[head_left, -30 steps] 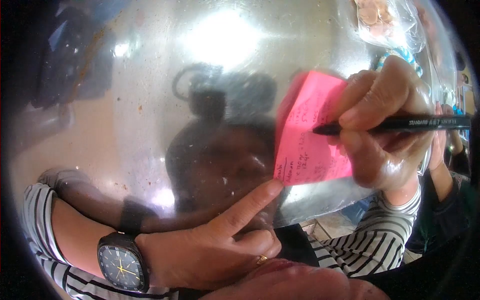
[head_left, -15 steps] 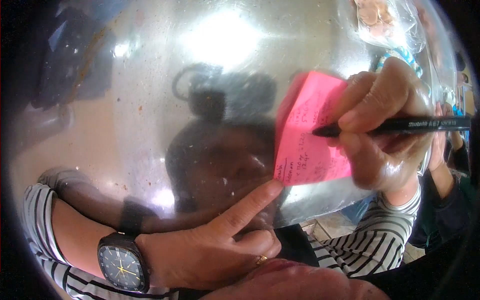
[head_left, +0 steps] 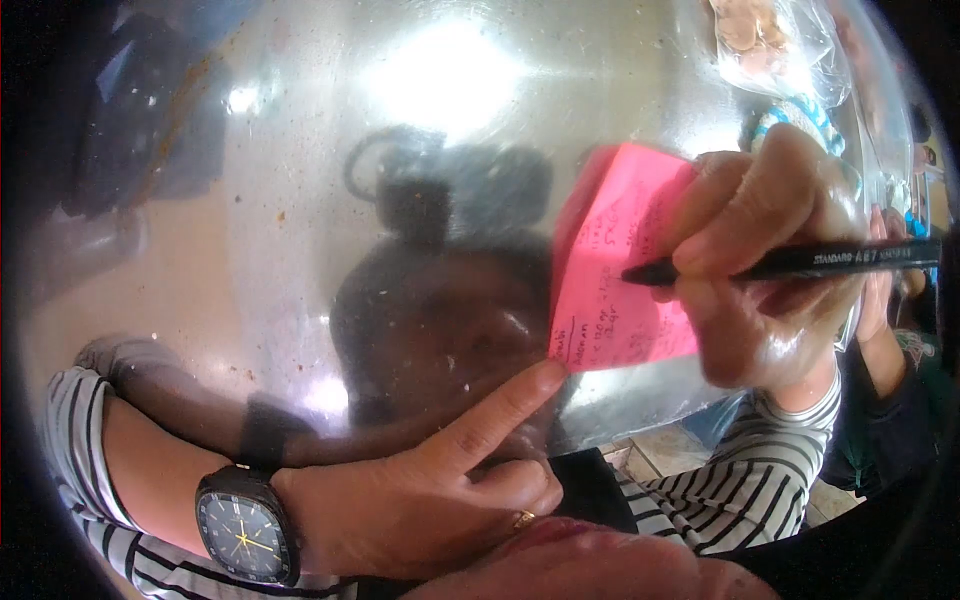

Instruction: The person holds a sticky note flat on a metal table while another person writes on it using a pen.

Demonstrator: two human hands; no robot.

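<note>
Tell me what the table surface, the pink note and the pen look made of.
Table surface: polished metal, probably stainless steel; it mirrors light and silhouettes. Pink note: thin matte paper with handwriting. Pen, in the right hand: apparently black plastic with printed white lettering.

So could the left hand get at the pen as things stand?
Probably yes, with a short move: the left hand has its forefinger on the pink note's lower corner, and the pen lies just across the note in the right hand, nothing between.
</note>
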